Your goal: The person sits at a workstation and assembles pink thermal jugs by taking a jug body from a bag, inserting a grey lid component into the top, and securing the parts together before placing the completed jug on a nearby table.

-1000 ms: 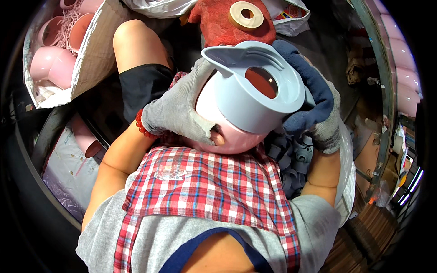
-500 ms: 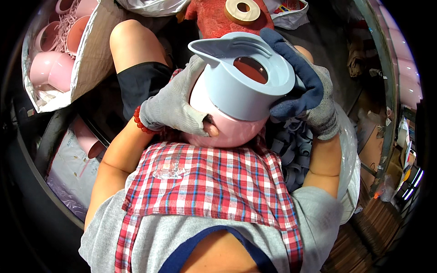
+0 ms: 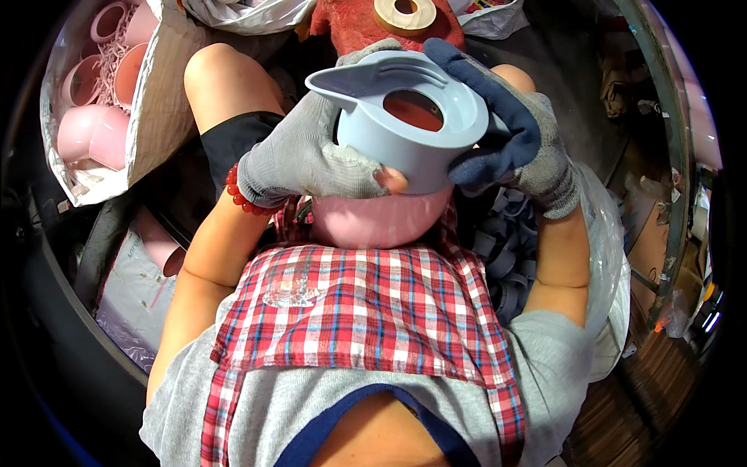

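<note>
A pale blue plastic spout collar (image 3: 405, 163) with a wide round opening sits on a glossy pink rounded jug body (image 3: 381, 222) in my lap. The spout points left. Wrapped round the collar's left side is my left hand (image 3: 315, 159), in a worn grey glove with a bare fingertip showing through at the front. My right hand (image 3: 517, 148), in a grey and navy glove, is closed on the collar's right side, its fingers along the top rim and its thumb lower down. Whatever lies behind the collar under the right palm is hidden.
At the upper left, a white sack (image 3: 159, 101) holds several pink jug bodies (image 3: 93, 134). A roll of tape (image 3: 424, 19) rests on a red lumpy object (image 3: 366, 31) ahead. Several blue-grey plastic parts (image 3: 506, 241) lie in a clear bag (image 3: 599, 233) by my right arm.
My left hand has shifted up from the pink body onto the blue collar. The collar has moved slightly left and up in view, with the right hand still on it.
</note>
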